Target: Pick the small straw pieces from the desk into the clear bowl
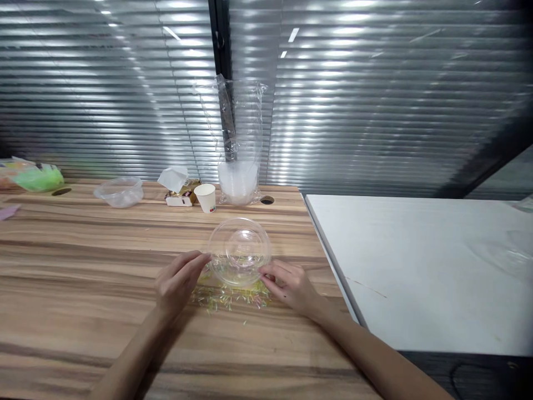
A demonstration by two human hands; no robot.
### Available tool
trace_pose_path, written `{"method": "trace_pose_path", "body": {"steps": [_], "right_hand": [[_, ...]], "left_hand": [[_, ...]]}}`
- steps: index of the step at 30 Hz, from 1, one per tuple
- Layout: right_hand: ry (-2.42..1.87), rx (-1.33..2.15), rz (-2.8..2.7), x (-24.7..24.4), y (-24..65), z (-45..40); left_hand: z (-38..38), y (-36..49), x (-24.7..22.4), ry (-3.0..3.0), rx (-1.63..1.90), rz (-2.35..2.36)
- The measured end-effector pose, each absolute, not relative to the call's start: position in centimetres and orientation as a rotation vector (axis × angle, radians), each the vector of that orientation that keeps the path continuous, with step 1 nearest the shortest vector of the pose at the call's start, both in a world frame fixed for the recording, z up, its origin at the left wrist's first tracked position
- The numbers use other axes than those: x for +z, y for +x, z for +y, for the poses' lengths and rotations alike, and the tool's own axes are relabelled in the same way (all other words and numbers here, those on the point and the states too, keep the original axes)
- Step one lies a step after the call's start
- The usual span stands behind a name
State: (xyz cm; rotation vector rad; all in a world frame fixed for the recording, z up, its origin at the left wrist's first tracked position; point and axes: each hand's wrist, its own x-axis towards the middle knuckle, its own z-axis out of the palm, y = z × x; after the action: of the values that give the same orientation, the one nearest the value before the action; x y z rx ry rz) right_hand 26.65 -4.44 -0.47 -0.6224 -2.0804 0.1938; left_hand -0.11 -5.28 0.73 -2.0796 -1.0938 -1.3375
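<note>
Between my hands is a clear, round plastic lid or shallow bowl (245, 247); which of the two I cannot tell. My left hand (179, 280) pinches its left rim with the fingertips. On the lower right rim, my right hand (289, 283) grips it between thumb and fingers. Shiny yellowish tinsel shreds (229, 297) lie on the wooden table just below it, and some show through the clear plastic.
Along the back of the wooden table (83, 311) stand a clear plastic bowl (120, 193), a tissue pack (183, 194), a paper cup (206, 198) and bagged stacked clear containers (239, 180). Green plastic (39, 178) lies far left. A white table (416, 255) adjoins on the right.
</note>
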Motion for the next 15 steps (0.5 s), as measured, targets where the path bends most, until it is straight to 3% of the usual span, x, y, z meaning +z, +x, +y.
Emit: {"method": "trace_pose_path", "body": {"steps": [15], "right_hand": [[-0.619,0.185,-2.057,-0.56,26.71,-4.39]], "left_hand": [[-5.49,0.24,1.33,-2.151,-1.49,-1.219]]}}
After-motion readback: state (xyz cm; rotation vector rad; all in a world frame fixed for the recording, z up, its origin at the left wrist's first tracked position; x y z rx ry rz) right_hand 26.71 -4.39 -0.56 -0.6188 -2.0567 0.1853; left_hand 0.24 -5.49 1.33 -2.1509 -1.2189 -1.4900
